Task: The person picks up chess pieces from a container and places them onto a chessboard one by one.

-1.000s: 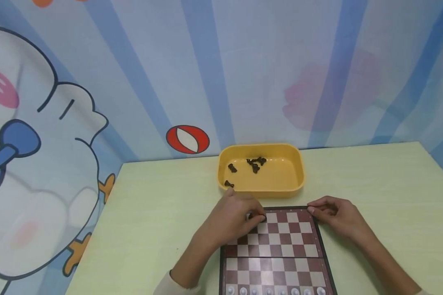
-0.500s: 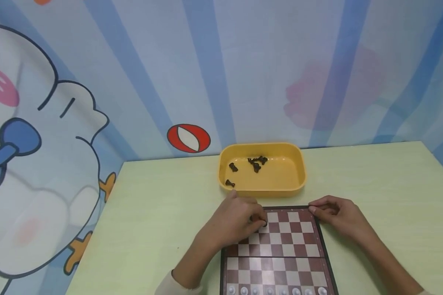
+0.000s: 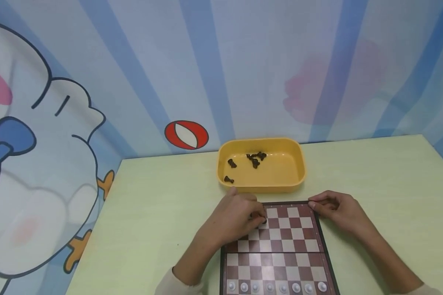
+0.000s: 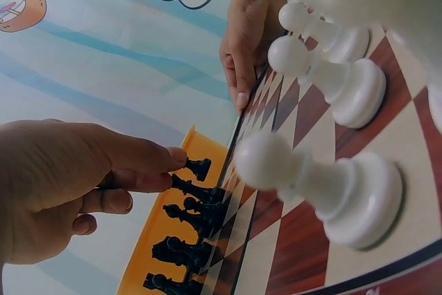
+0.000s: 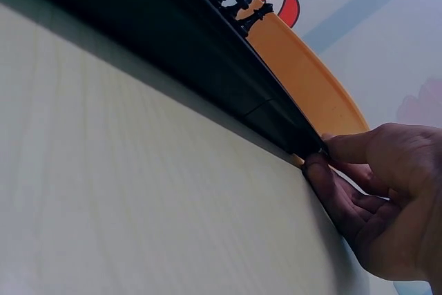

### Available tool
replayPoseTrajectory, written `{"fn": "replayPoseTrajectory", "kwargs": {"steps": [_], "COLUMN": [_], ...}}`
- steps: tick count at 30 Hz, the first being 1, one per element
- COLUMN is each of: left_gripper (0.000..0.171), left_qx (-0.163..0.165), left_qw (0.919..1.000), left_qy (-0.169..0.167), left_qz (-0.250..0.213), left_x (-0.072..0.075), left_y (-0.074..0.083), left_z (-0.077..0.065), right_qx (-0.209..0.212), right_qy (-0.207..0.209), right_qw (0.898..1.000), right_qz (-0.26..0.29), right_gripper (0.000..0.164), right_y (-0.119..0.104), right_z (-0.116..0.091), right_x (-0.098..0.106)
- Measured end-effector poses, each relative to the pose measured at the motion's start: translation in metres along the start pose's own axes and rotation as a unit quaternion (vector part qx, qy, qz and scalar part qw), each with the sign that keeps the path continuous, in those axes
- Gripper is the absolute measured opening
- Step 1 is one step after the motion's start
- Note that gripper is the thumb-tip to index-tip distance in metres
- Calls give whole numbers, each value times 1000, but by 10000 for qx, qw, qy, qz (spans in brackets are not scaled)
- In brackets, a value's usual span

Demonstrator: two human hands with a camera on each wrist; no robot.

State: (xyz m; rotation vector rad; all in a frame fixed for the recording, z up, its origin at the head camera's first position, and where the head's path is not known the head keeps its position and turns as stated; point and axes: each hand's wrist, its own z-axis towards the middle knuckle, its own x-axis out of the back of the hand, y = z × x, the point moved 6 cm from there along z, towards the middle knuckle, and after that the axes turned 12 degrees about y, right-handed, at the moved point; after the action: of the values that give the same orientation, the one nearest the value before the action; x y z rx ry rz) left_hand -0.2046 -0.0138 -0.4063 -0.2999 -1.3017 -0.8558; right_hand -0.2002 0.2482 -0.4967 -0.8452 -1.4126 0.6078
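My left hand (image 3: 231,217) is over the far left part of a brown-and-white chessboard (image 3: 277,246). Its thumb and forefinger pinch a black chess piece (image 4: 198,168) by the top, with the flared base showing below the fingertips. Several black chess pieces (image 4: 185,219) stand in rows beside it along the far edge, mostly hidden under the hand in the head view. At the far right corner, my right hand (image 3: 337,211) grips the board's dark rim (image 5: 276,119) between thumb and fingers. White pawns (image 3: 269,287) stand upright across the near side.
A yellow tray (image 3: 262,189) stands just beyond the board, with several black pieces (image 3: 255,163) lying in it. The pale tabletop (image 3: 162,213) extends to both sides. A patterned cloth backdrop (image 3: 258,73) rises behind the table's far edge.
The black piece in my left fingers has shifted slightly toward the near side of the board. My right hand stays on the corner. The head view has tilted a little.
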Motion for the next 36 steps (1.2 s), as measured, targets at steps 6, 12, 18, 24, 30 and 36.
{"fn": "replayPoseTrajectory", "kwargs": {"steps": [6, 12, 18, 24, 30, 36], "left_gripper": [5, 5, 8, 6, 3, 6], "left_qx": [102, 153, 158, 96, -28, -68], "left_qw": [9999, 9994, 9992, 9993, 9993, 9993], "left_qy": [-101, -307, -330, -333, -214, -164], "left_qz": [5, 75, 176, 167, 296, 333], "left_x": [-4, -8, -8, -11, -11, -12], "left_y": [-1, -1, 0, 0, 2, 2], "left_z": [0, 0, 1, -1, -1, -1], "right_qx": [-9, -8, 10, -51, 24, 31], "right_qy": [-9, 0, 1, -54, -45, -28], "right_qw": [10000, 10000, 10000, 10000, 10000, 10000], "right_qz": [-21, -6, -31, -54, 71, 50], "right_gripper": [35, 36, 37, 38, 36, 35], "right_y": [0, 0, -1, 2, 2, 1], "right_z": [1, 1, 1, -1, -1, 1], "right_x": [0, 0, 2, 1, -1, -2]}}
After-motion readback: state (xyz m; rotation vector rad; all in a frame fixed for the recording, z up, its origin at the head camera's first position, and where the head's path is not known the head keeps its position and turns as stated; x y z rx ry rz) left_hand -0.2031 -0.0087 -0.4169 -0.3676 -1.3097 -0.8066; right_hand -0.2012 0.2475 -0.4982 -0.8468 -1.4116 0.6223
